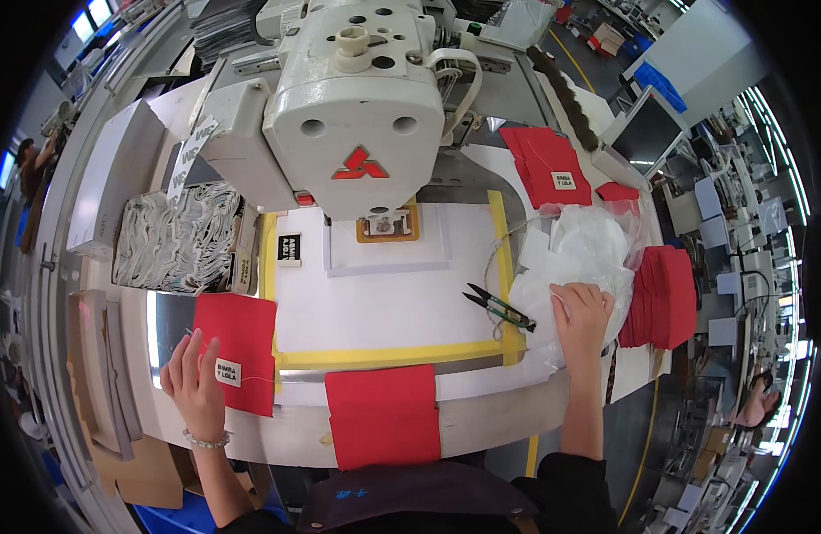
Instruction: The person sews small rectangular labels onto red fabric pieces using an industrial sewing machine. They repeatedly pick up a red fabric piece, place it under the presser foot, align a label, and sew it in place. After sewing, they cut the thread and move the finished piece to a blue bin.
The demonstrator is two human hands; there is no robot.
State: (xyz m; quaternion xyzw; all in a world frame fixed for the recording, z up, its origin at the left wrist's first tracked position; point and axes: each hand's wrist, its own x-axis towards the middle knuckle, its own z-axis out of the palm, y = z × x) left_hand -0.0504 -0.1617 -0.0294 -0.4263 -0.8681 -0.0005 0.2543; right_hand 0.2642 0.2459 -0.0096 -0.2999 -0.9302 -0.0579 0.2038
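My left hand (195,392) is over the left edge of a red fabric piece (237,325) that has a small white label (228,373) sewn on it. Its fingers are bent but apart, with nothing clearly in them. At the right, my right hand (585,311) pinches the edge of a thin white sheet (535,289) at the pile by a clear plastic bag (597,245). Thread snips (499,308) with dark handles lie left of that hand. Another red fabric piece (382,414) hangs over the table's front edge, close to my body.
A white sewing machine head (357,116) stands over a white work plate edged with yellow tape (384,358). A box of white labels (179,240) is at the left. Red fabric stacks (664,298) lie at the right, with a labelled red stack (544,165) behind.
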